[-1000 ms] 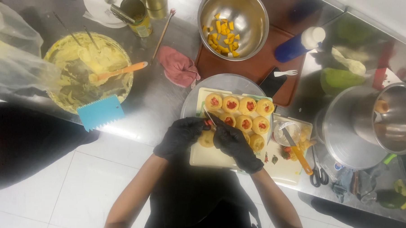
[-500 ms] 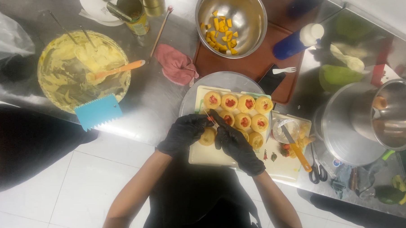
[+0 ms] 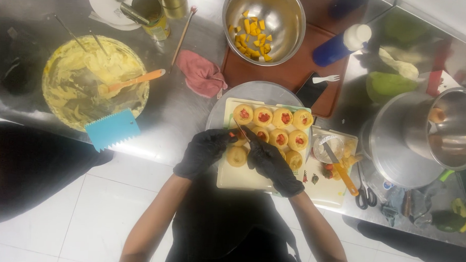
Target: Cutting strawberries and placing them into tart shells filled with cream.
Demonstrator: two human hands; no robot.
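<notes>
Black-gloved left hand point(image 3: 204, 151) pinches red piece point(image 3: 232, 135) | right hand point(image 3: 269, 160) fingers grip stick point(image 3: 242, 133) over pastry point(image 3: 237, 156)

A steel counter point(image 3: 182, 119) carries everything. At far left stands a wide bowl point(image 3: 92, 85) smeared with yellow batter, an orange spatula point(image 3: 134, 82) resting in it. Just near of the bowl lies a blue toothed scraper point(image 3: 113, 128). A pink cloth point(image 3: 201, 75) is crumpled between the bowl and a brown tray point(image 3: 291, 76). On the tray sits a metal bowl point(image 3: 263, 21) with yellow fruit pieces, and a blue bottle point(image 3: 342, 44) lies at its right. A pale cutting board point(image 3: 242, 175) with round pastries sits near the middle. A big steel pot point(image 3: 424, 137) stands at right, scissors point(image 3: 365, 195) near it.
</notes>
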